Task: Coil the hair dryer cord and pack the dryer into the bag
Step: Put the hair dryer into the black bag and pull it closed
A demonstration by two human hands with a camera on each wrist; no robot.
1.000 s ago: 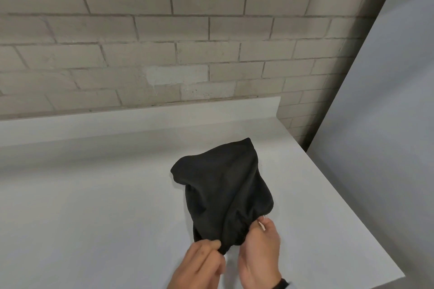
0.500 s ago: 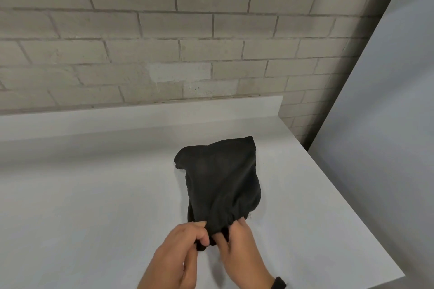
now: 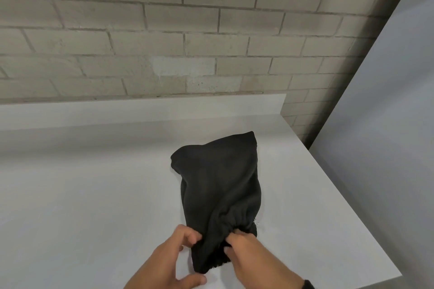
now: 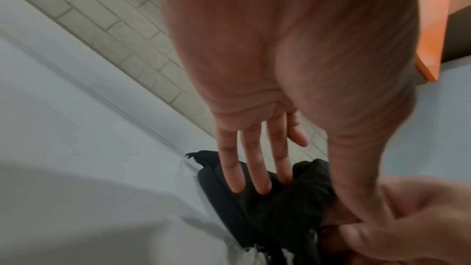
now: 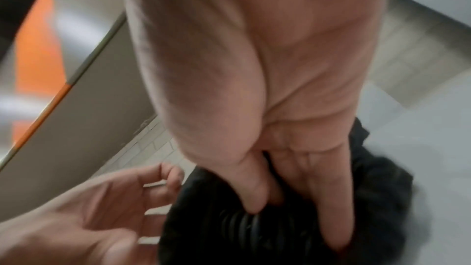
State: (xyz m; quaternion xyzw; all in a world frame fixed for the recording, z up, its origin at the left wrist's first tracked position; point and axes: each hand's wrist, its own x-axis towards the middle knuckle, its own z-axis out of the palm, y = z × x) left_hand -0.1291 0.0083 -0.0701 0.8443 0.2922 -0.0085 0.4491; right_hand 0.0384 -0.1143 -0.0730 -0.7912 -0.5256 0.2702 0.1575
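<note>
Your black bag lies on the white counter, toward its right side, bulging, with its gathered mouth at the near end pointing at you and its closed end reaching toward the brick wall. Your right hand has hold of that puckered mouth: in the right wrist view the thumb presses down into the bunched folds while the fingers lie along the cloth on its other side, pinching the gather between them. Your left hand sits at the left of the mouth with its fingers nearly straight and slightly spread, their tips resting against the black fabric, the thumb held apart near the counter, gripping nothing. The hair dryer and its cord cannot be seen; only the bag's swollen shape shows.
</note>
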